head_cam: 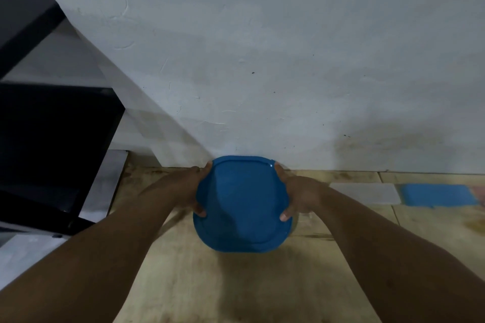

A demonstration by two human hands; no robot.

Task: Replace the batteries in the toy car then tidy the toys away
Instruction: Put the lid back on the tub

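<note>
1. The blue lidded box (242, 204) sits on the floor (183, 283), at its far edge against the wall (262, 47).
2. The left hand (193, 191) and right hand (299, 198) clasp opposite sides of the lid.
3. Judged: press evenly round the rim so it seats flat.
4. No toys show.

Blue lid (242, 204), white wall (262, 47), black shelf (52, 126).

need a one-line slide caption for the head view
Both hands, left and right, grip the sides of a blue lidded container above a tiled floor, close to a white wall.
</note>
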